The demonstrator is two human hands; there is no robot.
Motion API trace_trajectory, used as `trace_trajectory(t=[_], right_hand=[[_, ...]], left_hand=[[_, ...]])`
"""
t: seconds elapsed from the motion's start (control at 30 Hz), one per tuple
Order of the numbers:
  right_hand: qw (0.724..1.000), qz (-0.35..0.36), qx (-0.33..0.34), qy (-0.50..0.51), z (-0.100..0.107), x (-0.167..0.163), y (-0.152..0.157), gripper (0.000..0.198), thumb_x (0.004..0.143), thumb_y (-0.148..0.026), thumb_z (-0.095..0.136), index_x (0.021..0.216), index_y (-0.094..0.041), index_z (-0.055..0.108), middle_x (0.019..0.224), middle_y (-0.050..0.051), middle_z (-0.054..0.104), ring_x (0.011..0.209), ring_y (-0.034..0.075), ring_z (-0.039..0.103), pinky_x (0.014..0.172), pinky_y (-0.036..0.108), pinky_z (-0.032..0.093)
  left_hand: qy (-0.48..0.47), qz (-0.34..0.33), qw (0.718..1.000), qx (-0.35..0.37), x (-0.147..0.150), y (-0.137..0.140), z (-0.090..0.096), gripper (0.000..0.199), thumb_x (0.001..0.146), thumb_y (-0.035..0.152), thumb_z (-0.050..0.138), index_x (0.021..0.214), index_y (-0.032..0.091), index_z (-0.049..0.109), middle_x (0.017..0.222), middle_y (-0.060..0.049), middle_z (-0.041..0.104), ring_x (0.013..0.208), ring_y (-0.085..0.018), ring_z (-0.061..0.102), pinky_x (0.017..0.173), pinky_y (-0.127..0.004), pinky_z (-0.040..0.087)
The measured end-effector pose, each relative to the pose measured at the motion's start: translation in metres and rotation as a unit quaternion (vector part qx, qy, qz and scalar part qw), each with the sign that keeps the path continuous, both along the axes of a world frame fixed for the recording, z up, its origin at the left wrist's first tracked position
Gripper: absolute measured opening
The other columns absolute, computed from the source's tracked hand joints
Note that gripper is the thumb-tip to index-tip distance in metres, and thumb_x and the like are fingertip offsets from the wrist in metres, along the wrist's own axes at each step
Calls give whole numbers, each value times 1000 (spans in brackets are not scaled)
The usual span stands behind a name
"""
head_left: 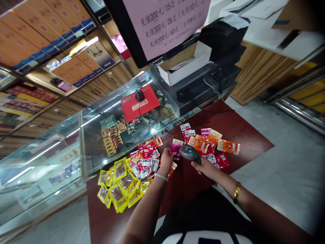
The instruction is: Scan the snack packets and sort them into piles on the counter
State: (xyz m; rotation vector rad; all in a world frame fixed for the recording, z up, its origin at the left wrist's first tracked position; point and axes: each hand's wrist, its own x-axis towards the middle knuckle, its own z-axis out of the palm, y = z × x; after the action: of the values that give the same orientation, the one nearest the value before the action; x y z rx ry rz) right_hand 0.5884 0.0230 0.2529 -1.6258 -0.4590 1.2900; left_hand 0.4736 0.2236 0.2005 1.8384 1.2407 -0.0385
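My right hand (204,166) is wrapped round the handle of a dark grey barcode scanner (189,152), which has a small blue light on top. Its head points toward a magenta snack packet (177,145), pinched at the edge by my left hand (167,159). Left of that hand lies a pile of red and white packets (147,154), and beyond it a heap of yellow snack packets (122,183). More red and orange packets (203,144) are spread to the right of the scanner. All of them rest on a dark red tabletop (188,189).
Behind the tabletop runs a glass display counter (96,118) with a red mat (148,106) and a black computer mouse (139,95) on it. A monitor with a pink notice (167,23) stands above a white open box (186,66). Shelves of orange boxes (38,30) fill the far left.
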Motion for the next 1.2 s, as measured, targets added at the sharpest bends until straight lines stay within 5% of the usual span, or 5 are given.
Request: trace_trajectory(t=[0.23, 0.43, 0.8, 0.97, 1.2], right_hand=[[999, 21, 12, 41, 6, -18, 13, 59, 77, -63, 64, 115, -20, 52, 57, -10, 46, 40, 9, 43, 42, 23, 37], [999, 30, 1, 35, -7, -26, -9, 55, 77, -62, 65, 109, -19, 55, 56, -9, 49, 40, 9, 43, 42, 23, 35], [994, -90, -23, 62, -30, -22, -71, 56, 79, -66, 61, 110, -19, 51, 47, -10, 46, 37, 11, 42, 43, 24, 31], [992, -109, -28, 55, -29, -24, -76, 53, 78, -67, 61, 101, -20, 52, 47, -10, 45, 37, 11, 41, 43, 24, 33], [995, -84, -23, 52, -16, -20, -65, 56, 76, -68, 62, 104, -20, 50, 47, -11, 46, 37, 11, 41, 43, 24, 33]], left_hand=[[61, -7, 997, 56, -54, 1, 25, 20, 80, 32, 65, 91, 19, 55, 79, -1, 64, 74, -17, 61, 71, -27, 43], [120, -39, 949, 289, -67, 3, 42, 43, 81, 34, 64, 120, 20, 54, 119, -12, 62, 116, -29, 54, 99, -43, 38], [60, -227, 949, 208, 113, -51, 10, 54, 69, 42, 77, 115, 18, 63, 114, -13, 63, 108, -29, 55, 93, -39, 41], [24, -194, 977, 91, 112, -42, 0, 11, 81, 26, 64, 89, 19, 67, 92, -7, 69, 91, -22, 63, 83, -33, 45], [-51, -155, 983, 86, 81, -37, 1, 41, 82, 28, 65, 123, 23, 61, 104, -7, 69, 95, -20, 63, 88, -32, 46]])
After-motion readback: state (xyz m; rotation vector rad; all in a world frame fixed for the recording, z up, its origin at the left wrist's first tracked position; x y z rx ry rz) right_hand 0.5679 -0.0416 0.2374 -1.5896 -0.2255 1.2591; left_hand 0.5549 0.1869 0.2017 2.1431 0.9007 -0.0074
